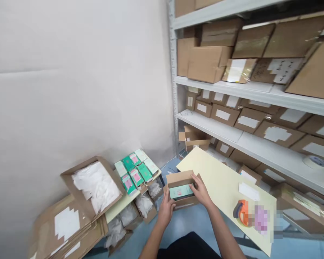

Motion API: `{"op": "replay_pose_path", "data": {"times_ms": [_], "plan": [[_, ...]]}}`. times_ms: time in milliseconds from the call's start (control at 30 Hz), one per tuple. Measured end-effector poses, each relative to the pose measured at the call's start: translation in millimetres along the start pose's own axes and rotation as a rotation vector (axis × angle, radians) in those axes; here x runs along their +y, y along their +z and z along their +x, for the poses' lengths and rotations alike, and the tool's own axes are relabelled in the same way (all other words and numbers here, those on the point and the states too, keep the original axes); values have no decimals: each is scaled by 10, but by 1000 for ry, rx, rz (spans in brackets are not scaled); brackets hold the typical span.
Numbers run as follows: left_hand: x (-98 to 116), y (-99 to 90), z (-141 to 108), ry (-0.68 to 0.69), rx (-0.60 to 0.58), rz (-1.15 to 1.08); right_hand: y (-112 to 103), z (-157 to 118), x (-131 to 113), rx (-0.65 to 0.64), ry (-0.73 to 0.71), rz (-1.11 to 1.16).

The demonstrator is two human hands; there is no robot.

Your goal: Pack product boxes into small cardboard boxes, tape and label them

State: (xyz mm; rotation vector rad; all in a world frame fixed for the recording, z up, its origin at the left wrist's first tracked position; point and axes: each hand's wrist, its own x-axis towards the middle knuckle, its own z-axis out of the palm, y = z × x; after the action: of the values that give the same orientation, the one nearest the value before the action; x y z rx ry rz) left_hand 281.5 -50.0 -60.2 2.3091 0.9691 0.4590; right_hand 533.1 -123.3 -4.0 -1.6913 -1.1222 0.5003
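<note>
Pale green, a box already lies in the carton, its top unclosed, beside the counter. The left grip clasps the carton's side; I can't tell whether the right grip pinches the box.

Left grip and right grip on an open cardboard box, green carton inside

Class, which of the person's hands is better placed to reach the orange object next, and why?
Probably the right hand: it touches the open box on the side nearer the orange object, while the left hand is at the opposite side.
</note>
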Motion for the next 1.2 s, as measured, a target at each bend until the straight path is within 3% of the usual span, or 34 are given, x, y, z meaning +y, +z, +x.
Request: {"op": "replay_pose_path", "data": {"times_ms": [167,400,633,767,933,1067,1200], "plan": [[-352,-549,-669,-107,163,-32,841,73,-539,-169,-123,7],[-1090,-1333,-1661,-308,273,-9,2489,-81,-1409,-444,-327,0],[-1729,-1846,-2483,-462,322,-48,3910,-159,-1796,-570,-400,-184],[-1996,-2027,-2689,-498,345,-66,4618,82,-1957,-639,-357,-387],[-2245,-2139,-2734,-470,345,-101,5386,491,-2123,-779,-254,-697],[-2371,-2155,-2715,-455,348,-129,5742,705,-2103,-847,-250,-803],[-2440,-2161,-2699,-487,338,-140,5875,777,-2018,-832,-179,-810]]}}
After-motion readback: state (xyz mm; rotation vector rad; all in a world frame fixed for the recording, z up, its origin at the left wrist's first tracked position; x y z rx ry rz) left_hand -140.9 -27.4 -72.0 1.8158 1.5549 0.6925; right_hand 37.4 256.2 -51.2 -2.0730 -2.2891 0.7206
